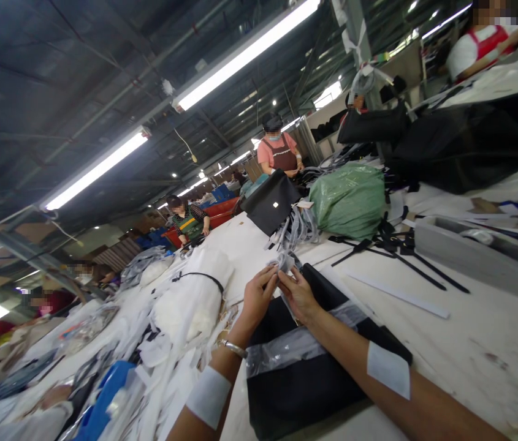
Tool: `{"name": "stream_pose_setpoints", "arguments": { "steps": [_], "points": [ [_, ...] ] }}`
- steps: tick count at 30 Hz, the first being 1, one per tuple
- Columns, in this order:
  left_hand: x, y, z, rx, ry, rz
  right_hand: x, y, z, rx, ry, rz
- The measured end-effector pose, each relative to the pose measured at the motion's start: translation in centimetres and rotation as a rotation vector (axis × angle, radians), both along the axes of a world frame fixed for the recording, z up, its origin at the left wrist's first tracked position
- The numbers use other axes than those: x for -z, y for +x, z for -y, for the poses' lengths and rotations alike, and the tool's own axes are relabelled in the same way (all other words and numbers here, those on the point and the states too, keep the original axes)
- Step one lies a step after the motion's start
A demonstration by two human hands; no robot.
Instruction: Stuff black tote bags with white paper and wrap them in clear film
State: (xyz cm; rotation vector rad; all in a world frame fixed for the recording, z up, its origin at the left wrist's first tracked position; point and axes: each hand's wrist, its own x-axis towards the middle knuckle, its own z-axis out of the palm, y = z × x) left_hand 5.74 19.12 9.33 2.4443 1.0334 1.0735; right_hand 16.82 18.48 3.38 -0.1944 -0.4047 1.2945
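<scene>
Both my hands are pinched together over a black bag (302, 386) that lies on the table. Between the fingertips of my left hand (259, 297) and my right hand (299, 297) is a greyish strap wrapped in clear plastic (285, 262). The fingers hide part of it. A band of clear plastic film (286, 350) runs across the black bag beneath my wrists. Just beyond my hands stands another black bag (270, 202) with a small metal clasp, and more plastic-wrapped straps (299, 228) hang beside it.
A green plastic sack (348, 199) sits behind my hands. Black straps (417, 260), a white strip (399, 294) and a grey tray-like piece (470, 251) lie right. White wrapped bundles (192, 300) and a blue object (105, 398) are left. Co-workers (279, 150) stand farther off.
</scene>
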Motion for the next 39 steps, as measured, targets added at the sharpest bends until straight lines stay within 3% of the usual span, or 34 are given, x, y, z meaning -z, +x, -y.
{"name": "stream_pose_setpoints", "arguments": {
  "steps": [4, 8, 14, 18, 21, 25, 28, 33, 36, 39],
  "points": [
    [0.0, -0.9, -0.4, -0.05, -0.15, 0.02, 0.0, 0.1, 0.0, -0.009, -0.003, 0.035],
    [-0.4, -1.9, -0.7, 0.014, -0.275, 0.007, -0.1, 0.0, 0.2, 0.008, -0.014, 0.109],
    [0.5, -2.3, -0.2, -0.035, -0.229, 0.072, -0.5, 0.0, -0.1, 0.113, -0.057, 0.405],
    [1.4, -2.1, 0.0, -0.123, -0.169, 0.077, -2.0, 3.2, 1.1, 0.196, -0.041, 0.769],
    [1.8, -1.8, 0.3, -0.149, -0.177, 0.076, -3.7, 8.2, 3.6, 0.333, 0.019, 1.063],
    [2.5, -1.7, 0.4, -0.201, -0.173, 0.081, -4.7, 17.3, 8.8, 0.552, -0.014, 1.423],
    [3.4, -2.0, 0.0, -0.217, -0.198, 0.088, -4.6, 25.4, 13.2, 0.763, -0.195, 1.626],
    [4.4, -2.4, -0.8, -0.258, -0.217, 0.099, -4.8, 39.1, 18.8, 1.149, -0.708, 1.769],
    [4.7, -2.3, -0.9, -0.27, -0.225, 0.108, -3.6, 44.5, 19.6, 1.111, -0.941, 1.905],
    [4.9, -2.2, -1.0, -0.276, -0.247, 0.099, -1.1, 47.1, 19.2, 0.963, -1.034, 2.068]
  ]
}}
